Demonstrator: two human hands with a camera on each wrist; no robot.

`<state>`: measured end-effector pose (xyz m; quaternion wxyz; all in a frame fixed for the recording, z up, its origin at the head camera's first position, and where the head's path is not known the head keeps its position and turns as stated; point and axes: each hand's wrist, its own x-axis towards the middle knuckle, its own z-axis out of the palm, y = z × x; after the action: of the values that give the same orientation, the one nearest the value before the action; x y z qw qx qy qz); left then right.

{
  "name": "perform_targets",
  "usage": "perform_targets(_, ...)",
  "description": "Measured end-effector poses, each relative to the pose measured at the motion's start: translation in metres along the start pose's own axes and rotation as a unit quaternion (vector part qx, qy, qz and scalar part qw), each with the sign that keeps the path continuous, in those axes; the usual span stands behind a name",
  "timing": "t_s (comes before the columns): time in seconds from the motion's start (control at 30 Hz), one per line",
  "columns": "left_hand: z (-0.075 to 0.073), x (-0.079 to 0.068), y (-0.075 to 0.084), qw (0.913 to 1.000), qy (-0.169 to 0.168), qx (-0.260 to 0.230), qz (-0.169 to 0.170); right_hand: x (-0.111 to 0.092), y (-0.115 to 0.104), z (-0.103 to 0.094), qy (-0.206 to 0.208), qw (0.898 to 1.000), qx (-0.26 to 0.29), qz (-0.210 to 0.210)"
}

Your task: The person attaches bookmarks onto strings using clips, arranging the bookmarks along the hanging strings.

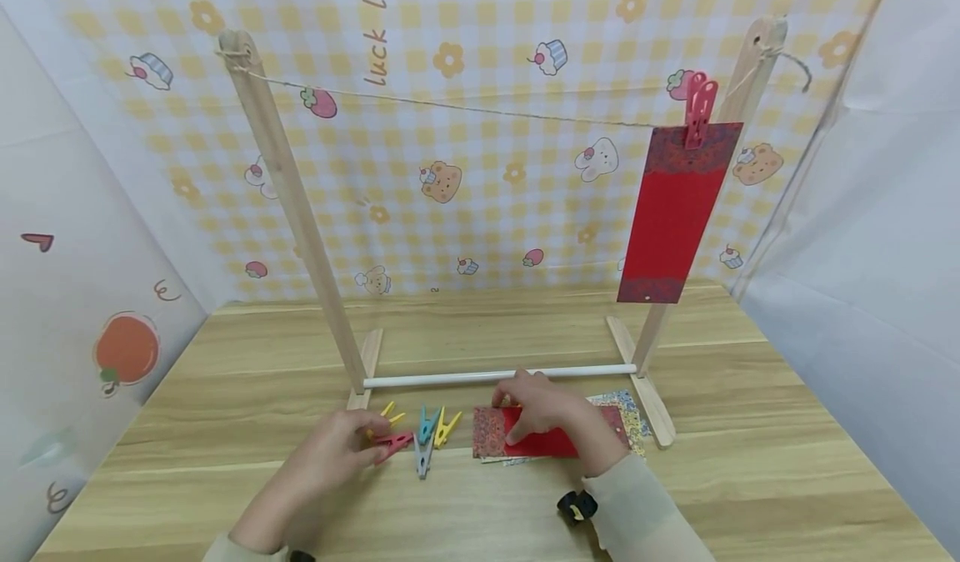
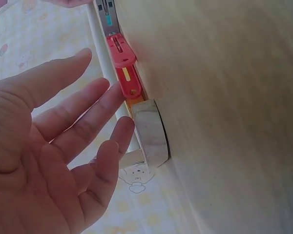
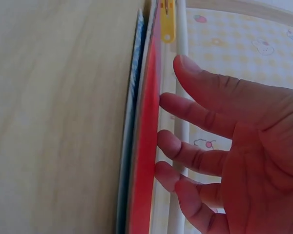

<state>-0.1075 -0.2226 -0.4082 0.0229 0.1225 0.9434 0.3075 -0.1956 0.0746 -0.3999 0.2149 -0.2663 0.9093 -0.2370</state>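
Note:
My left hand (image 1: 337, 449) is at a red clothespin (image 1: 393, 443) lying on the table. The left wrist view shows its thumb and fingers spread, with fingertips close beside that red clothespin (image 2: 121, 51); whether they touch it is unclear. Just right of it lie teal (image 1: 428, 423), grey (image 1: 423, 459) and yellow (image 1: 447, 426) clothespins, and another yellow one (image 1: 389, 413) sits behind. Over a red card (image 1: 551, 445) with patterned ends hovers my right hand (image 1: 542, 403), loosely bent. Its fingertips reach the card's red face (image 3: 145, 146) in the right wrist view, without gripping it.
A string (image 1: 450, 105) spans two wooden posts (image 1: 296, 203). At its right end a pink clothespin (image 1: 700, 112) holds up another red card (image 1: 678, 220). A white rod (image 1: 450, 378) joins the posts' feet. Blue and yellow patterned cards (image 1: 626, 402) lie under the red one.

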Motion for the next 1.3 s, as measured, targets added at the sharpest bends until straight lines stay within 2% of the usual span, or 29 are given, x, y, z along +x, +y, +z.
perform_targets(0.2,-0.0016,0.0002,-0.0014,0.9998,-0.014,0.017,0.004,0.0018,-0.0047,0.0020,-0.001,1.000,-0.022,0.016)
perform_targets(0.43,-0.0028,0.0000,-0.0016,0.9995,-0.027,0.014,-0.009,0.0043,-0.0074,0.0050,-0.020,0.996,-0.087,0.032)
perform_targets(0.67,-0.0025,-0.0001,-0.0020,0.9990,-0.043,-0.011,-0.003,0.0044,-0.0082,0.0060,-0.024,0.995,-0.090,0.038)
perform_targets(0.93,0.0025,0.0037,0.0029,0.9985,-0.037,0.036,-0.015,0.0063,-0.0093,0.0044,-0.033,0.994,-0.095,0.051)
perform_targets(1.1,0.0046,0.0045,0.0047,0.9980,-0.033,0.053,-0.010,0.0068,-0.0087,0.0033,-0.039,0.993,-0.098,0.062)
perform_targets(1.3,0.0040,0.0022,0.0040,0.9975,-0.040,0.056,-0.015,0.0057,-0.0065,0.0013,-0.042,0.995,-0.085,0.036)
